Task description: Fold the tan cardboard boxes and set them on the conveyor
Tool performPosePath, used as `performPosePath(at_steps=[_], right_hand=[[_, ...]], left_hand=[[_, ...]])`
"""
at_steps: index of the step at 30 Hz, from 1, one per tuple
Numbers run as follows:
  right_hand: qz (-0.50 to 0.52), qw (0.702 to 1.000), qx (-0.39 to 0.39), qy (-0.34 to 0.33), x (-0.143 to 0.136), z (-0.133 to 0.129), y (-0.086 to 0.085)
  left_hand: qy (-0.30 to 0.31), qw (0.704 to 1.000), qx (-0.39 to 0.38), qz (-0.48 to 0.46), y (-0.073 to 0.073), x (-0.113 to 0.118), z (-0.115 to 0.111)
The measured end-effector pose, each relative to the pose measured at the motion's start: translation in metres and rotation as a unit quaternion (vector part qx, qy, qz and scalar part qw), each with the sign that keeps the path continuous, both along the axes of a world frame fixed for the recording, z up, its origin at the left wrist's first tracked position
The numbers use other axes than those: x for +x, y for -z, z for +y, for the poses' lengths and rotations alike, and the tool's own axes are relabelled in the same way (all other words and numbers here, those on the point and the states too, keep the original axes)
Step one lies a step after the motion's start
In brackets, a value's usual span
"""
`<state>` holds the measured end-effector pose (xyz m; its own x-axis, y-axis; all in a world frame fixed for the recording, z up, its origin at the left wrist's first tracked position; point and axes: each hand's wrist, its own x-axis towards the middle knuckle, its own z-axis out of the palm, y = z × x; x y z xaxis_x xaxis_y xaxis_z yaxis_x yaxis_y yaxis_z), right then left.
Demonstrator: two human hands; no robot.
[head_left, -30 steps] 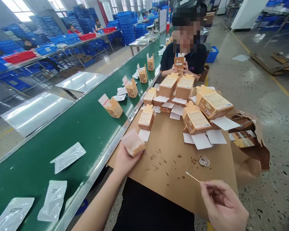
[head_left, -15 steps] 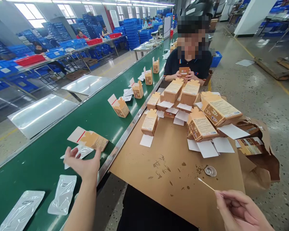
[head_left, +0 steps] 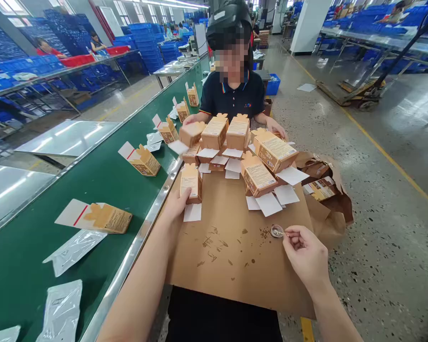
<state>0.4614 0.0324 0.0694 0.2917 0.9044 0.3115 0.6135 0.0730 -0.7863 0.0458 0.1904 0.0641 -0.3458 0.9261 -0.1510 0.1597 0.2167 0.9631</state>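
Factory floor on every side: blue crates stacked along the far benches, a green conveyor belt [head_left: 92, 185] running down the left, and a sheet of brown cardboard [head_left: 235, 256] laid as a work surface, stained with dark spots near its middle.

On that sheet the left hand [head_left: 176, 205] closes its fingers around the lower end of a small orange carton [head_left: 190, 181], which stands upright with its white flap [head_left: 192, 212] lying open on the cardboard toward the wearer. The grip looks light, thumb on one side and fingers at the front. The right hand [head_left: 305, 254] is pinched shut on a thin swab stick [head_left: 283, 232] whose tip reaches into a small round metal dish [head_left: 277, 231] just beside the heap of open cartons [head_left: 260, 161].

To do this well, the stick wants only a small load from the dish; the blots on the sheet suggest drips fall easily. Holding the carton by its body rather than its flap should leave the flap free and flat. The dish is loose and light by the look of it, so a gentle dab is safer than a scrape.

Across the sheet another person in a dark polo shirt [head_left: 231, 97] handles a carton [head_left: 191, 133] of their own. Finished cartons [head_left: 105, 217] and clear plastic pouches [head_left: 74, 244] lie on the belt.
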Motion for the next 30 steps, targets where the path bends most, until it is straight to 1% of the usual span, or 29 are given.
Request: performPosePath(at_steps=[2, 4, 6, 8, 10, 11, 13, 15, 16, 17, 18, 20, 23, 25, 27, 30], right_hand=[[-0.006, 1.000, -0.015, -0.008, 0.003, -0.002, 0.006], [-0.013, 1.000, -0.019, -0.006, 0.007, -0.002, 0.015], [-0.008, 1.000, -0.021, 0.000, 0.013, 0.001, 0.026], [0.011, 1.000, -0.027, 0.001, 0.019, 0.005, 0.033], [0.039, 0.999, -0.029, 0.002, 0.023, 0.006, 0.033], [0.053, 0.998, -0.024, 0.004, 0.024, 0.004, 0.029], [0.077, 0.997, -0.001, 0.014, 0.019, -0.004, 0.017], [0.092, 0.995, 0.038, 0.023, 0.004, -0.018, 0.001], [0.097, 0.993, 0.060, 0.022, -0.009, -0.024, -0.006], [0.102, 0.992, 0.074, 0.003, -0.024, -0.030, -0.011], [0.112, 0.990, 0.073, -0.041, -0.041, -0.033, -0.015], [0.134, 0.984, 0.053, -0.104, -0.077, -0.033, -0.015], [0.149, 0.976, 0.025, -0.154, -0.119, -0.021, -0.001], [0.154, 0.974, 0.014, -0.166, -0.133, -0.014, 0.009], [0.157, 0.973, 0.010, -0.171, -0.136, -0.010, 0.015], [0.159, 0.974, 0.014, -0.163, -0.127, -0.012, 0.013]], left_hand=[[0.006, 0.998, 0.020, -0.059, 0.008, 0.005, -0.019], [0.003, 0.987, 0.037, -0.156, 0.013, 0.008, -0.041], [0.009, 0.969, 0.035, -0.245, 0.014, 0.011, -0.061], [0.024, 0.955, 0.022, -0.295, 0.012, 0.015, -0.078], [0.044, 0.950, 0.014, -0.308, 0.009, 0.020, -0.092], [0.057, 0.950, 0.012, -0.305, 0.007, 0.023, -0.098], [0.089, 0.953, 0.006, -0.290, 0.005, 0.030, -0.108], [0.116, 0.956, 0.000, -0.269, 0.004, 0.037, -0.115], [0.122, 0.958, -0.002, -0.261, 0.004, 0.040, -0.118], [0.124, 0.959, -0.003, -0.255, 0.005, 0.043, -0.120], [0.123, 0.960, -0.002, -0.252, 0.005, 0.044, -0.121], [0.120, 0.961, -0.001, -0.250, 0.007, 0.046, -0.122], [0.128, 0.961, 0.002, -0.245, 0.007, 0.047, -0.121], [0.140, 0.960, 0.002, -0.242, 0.007, 0.048, -0.120], [0.148, 0.961, 0.003, -0.235, 0.005, 0.050, -0.120], [0.149, 0.964, 0.003, -0.221, 0.004, 0.055, -0.122]])
